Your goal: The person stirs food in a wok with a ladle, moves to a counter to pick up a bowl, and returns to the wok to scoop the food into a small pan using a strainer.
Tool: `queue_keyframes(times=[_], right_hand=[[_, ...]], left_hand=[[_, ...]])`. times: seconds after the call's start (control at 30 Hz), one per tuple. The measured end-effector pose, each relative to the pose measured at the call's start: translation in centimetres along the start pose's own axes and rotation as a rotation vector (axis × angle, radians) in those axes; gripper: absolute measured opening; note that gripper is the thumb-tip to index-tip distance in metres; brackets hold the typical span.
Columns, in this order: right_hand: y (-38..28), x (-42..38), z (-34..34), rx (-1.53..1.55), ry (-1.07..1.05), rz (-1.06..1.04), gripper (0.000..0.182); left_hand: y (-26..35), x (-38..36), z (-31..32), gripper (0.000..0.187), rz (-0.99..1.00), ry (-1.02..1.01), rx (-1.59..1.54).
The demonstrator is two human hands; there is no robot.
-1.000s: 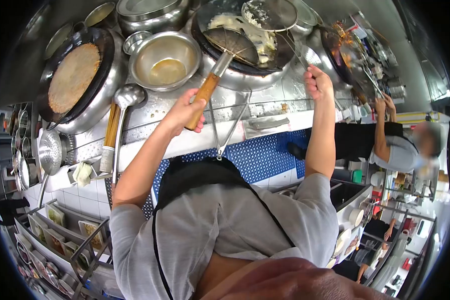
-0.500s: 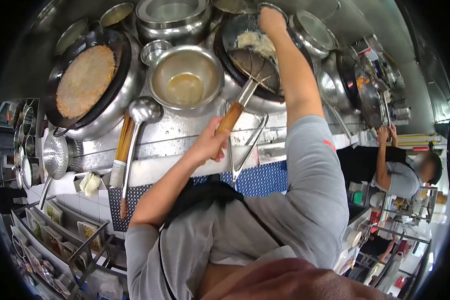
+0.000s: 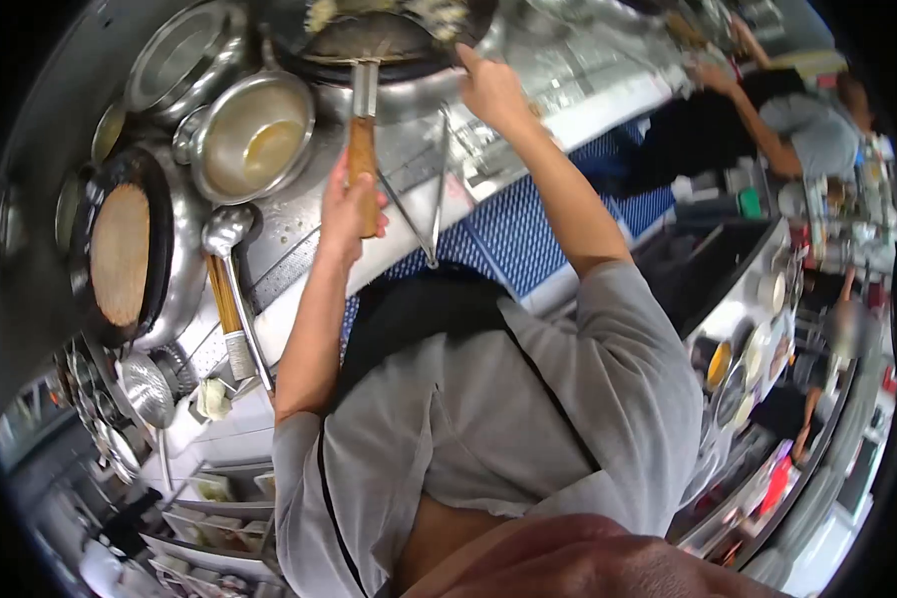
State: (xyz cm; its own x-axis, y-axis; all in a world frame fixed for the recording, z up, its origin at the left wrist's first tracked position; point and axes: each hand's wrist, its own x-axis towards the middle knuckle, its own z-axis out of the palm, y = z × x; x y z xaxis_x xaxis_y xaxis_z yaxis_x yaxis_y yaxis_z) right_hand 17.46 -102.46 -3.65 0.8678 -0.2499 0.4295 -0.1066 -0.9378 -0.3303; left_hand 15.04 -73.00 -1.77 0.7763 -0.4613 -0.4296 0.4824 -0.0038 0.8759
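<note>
My left hand [image 3: 347,204] is wrapped around the wooden handle of a wire strainer [image 3: 365,140]. The strainer's dark round head lies over the black wok [image 3: 299,62] at the top of the view. Pale, battered-looking food [image 3: 444,18] sits in and around the strainer head, partly cut off by the frame edge. Beside the wok's right rim is my right hand [image 3: 493,95], its index finger stretched toward the rim and nothing visible in it. Between the hands, a pair of metal tongs [image 3: 435,199] lies spread at the counter edge.
Left of the strainer stands a steel bowl [image 3: 239,164] with yellowish liquid. A second wok [image 3: 164,249] holds a brown, foamy surface. A ladle [image 3: 231,239], a bundle of thin sticks [image 3: 229,319] and a perforated skimmer [image 3: 149,389] lie nearby. A co-worker [image 3: 807,130] stands at the right.
My view has turned, shifting the woks and bowl within the frame. My right hand has come back from over a metal container behind the wok to its right rim. My left hand keeps the strainer.
</note>
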Motion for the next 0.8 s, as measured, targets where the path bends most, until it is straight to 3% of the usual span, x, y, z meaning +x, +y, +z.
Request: queue_keyframes(times=[0.07, 0.17, 0.2, 0.33, 0.4, 0.47, 0.5, 0.57, 0.8], right_hand=[[-1.6, -3.3, -3.4, 0.201, -0.022, 0.128, 0.034], [3.8, -8.9, -5.8, 0.335, 0.282, 0.390, 0.030], [7.6, -11.6, -5.1, 0.404, 0.293, 0.599, 0.028], [19.1, -21.2, 4.3, 0.762, 0.442, 1.293, 0.026], [24.4, -25.0, 13.0, 0.896, 0.177, 1.416, 0.027], [23.3, -23.1, 14.3, 1.093, 0.228, 1.735, 0.027], [24.6, -23.3, 17.4, 1.025, 0.203, 1.691, 0.028], [27.4, -22.6, 22.8, 1.229, 0.323, 1.711, 0.029], [33.2, -20.9, 32.5, 1.652, 0.641, 1.512, 0.047]], left_hand=[[-0.2, 0.0, 0.4, 0.058, 0.030, 0.016, 0.029], [-0.8, 0.3, 0.5, 0.057, 0.032, -0.010, 0.042], [-0.6, 0.2, 0.4, 0.057, 0.024, -0.011, 0.065], [-0.1, 0.0, 1.4, 0.055, 0.036, 0.006, 0.079], [0.2, -0.3, 2.1, 0.054, 0.030, 0.026, 0.104], [0.2, -0.4, 3.0, 0.053, 0.037, 0.049, 0.113], [0.3, -0.4, 3.4, 0.053, 0.043, 0.056, 0.117], [0.0, -0.8, 4.1, 0.054, 0.040, 0.085, 0.127], [-2.2, 0.5, 4.7, 0.054, 0.061, 0.082, 0.099]])
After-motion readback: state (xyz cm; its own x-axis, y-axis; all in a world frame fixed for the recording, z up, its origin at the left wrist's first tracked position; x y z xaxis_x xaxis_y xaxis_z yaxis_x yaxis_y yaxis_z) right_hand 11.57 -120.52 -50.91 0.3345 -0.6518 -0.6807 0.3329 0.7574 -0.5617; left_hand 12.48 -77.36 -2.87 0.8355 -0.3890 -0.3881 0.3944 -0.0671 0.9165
